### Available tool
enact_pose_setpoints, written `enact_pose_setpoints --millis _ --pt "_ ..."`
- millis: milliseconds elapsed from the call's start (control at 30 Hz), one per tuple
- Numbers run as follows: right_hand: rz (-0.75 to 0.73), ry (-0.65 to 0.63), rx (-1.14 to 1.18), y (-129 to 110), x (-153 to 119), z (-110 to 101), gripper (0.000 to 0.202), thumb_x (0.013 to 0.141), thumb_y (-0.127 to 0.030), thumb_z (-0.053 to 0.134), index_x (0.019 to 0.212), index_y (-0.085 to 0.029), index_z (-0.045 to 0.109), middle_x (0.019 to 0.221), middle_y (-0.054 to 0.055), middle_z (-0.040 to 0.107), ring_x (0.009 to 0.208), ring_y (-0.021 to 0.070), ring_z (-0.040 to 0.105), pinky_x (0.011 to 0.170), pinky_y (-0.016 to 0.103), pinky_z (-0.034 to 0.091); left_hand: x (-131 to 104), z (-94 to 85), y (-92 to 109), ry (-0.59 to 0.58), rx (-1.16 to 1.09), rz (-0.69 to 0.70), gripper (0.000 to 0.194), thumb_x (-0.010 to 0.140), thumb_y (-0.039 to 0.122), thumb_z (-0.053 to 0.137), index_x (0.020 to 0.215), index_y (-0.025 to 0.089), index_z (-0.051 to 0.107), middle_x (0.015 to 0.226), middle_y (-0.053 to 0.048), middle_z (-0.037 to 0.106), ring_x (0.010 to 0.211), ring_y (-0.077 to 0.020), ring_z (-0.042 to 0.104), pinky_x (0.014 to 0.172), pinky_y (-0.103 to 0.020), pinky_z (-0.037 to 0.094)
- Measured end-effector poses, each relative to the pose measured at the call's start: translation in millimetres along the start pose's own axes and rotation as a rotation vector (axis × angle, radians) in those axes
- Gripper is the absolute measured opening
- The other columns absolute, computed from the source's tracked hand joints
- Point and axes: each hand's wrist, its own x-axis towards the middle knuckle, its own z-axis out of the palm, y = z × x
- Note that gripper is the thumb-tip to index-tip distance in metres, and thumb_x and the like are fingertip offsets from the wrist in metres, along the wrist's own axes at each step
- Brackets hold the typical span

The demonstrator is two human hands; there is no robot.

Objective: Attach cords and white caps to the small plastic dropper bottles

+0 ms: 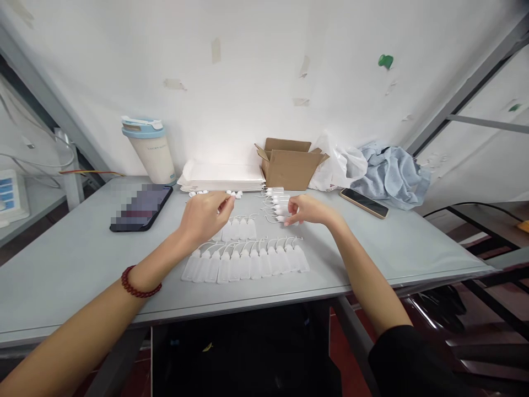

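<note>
My left hand (205, 218) is closed in a pinch just in front of several small white caps (235, 194); whatever its fingertips hold is too small to make out. At the right, my right hand (308, 209) has its thumb and fingers closed around the nearest small plastic bottle (281, 219) of a short stack lying with tips to the left. A long row of translucent squeeze bottles (243, 266) with thin white strap-like pieces at their tops lies in front. Behind it is a shorter row of similar bottles (239, 229), partly covered by my left hand.
A stack of white flat trays or sheets (223, 175), an open cardboard box (291, 165), a white plastic bag (336, 165) and a blue cloth (390, 173) line the wall. A tumbler (152, 154) and a phone (142, 208) stand left; another phone (363, 203) lies right.
</note>
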Motion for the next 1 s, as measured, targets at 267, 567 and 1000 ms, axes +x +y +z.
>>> enact_pose_setpoints --millis 267,567,1000 --pt "-0.031 0.037 -0.12 5.7 4.5 0.1 0.019 0.068 -0.027 0.072 0.071 -0.018 0.055 0.081 0.002 0.065 0.069 0.0149 0.057 0.052 0.024 0.035 16.4 -22.9 -18.1 -0.127 0.188 -0.274 0.032 0.085 0.031 0.041 0.075 0.018 0.068 0.069 -0.007 0.068 0.068 -0.0236 0.062 0.061 -0.03 0.038" --pt "-0.031 0.155 -0.133 -0.7 -0.7 2.1 0.019 0.077 -0.031 0.068 0.074 -0.018 0.055 0.082 0.004 0.064 0.069 0.0153 0.055 0.055 0.025 0.035 19.2 -18.0 -48.7 -0.409 0.292 -0.333 0.036 0.08 0.021 0.042 0.1 0.019 0.072 0.102 -0.01 0.073 0.096 -0.0327 0.064 0.067 -0.035 0.046" --pt "-0.581 0.111 0.085 -37.6 1.2 48.1 0.02 0.093 -0.017 0.048 0.104 -0.017 0.065 0.083 0.004 0.064 0.074 0.0145 0.056 0.071 0.027 0.042 17.3 6.7 -72.5 -0.442 0.252 -0.205 0.042 0.079 0.02 0.04 0.104 0.016 0.074 0.107 -0.012 0.073 0.101 -0.0296 0.065 0.079 -0.033 0.048"
